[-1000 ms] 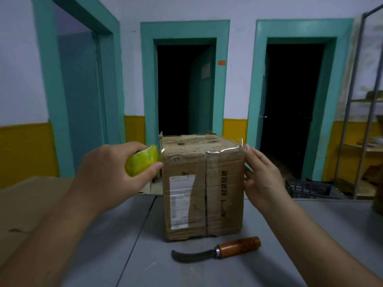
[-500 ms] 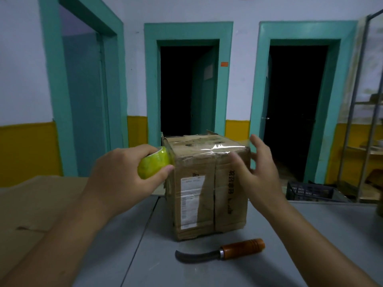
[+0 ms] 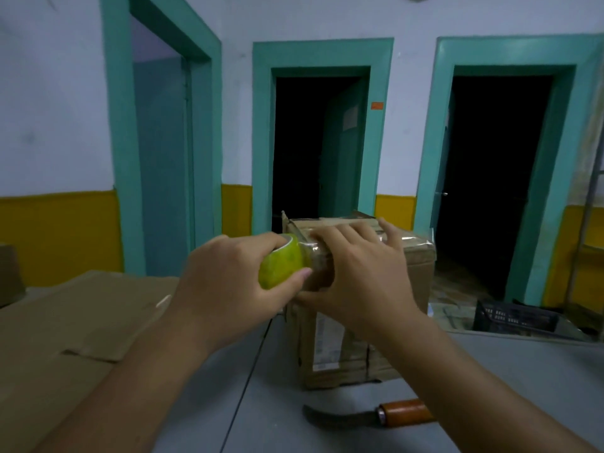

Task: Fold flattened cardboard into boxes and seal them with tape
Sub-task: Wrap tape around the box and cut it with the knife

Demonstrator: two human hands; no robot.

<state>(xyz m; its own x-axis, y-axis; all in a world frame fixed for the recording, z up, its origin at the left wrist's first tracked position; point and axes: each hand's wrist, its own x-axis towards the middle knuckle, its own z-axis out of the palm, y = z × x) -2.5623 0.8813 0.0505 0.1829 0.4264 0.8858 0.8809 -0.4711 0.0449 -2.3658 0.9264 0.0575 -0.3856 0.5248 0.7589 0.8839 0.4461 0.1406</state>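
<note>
- While the left hand [image 3: 228, 282] grips a yellow-green tape roll [image 3: 282, 261] against the upper left corner of the brown cardboard box [image 3: 418, 282], the right hand [image 3: 362, 273] presses flat-fingered on its taped top edge.
- That box stands on the grey tabletop [image 3: 523, 371], just behind a wooden-handled curved knife [image 3: 392, 413].

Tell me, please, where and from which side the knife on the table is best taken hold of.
Grip the knife by its rounded wooden handle, coming down from the right. It lies flat on the table, curved blade pointing left, so the handle is probably the safe, thick part to hold. The right forearm hides its end.
</note>
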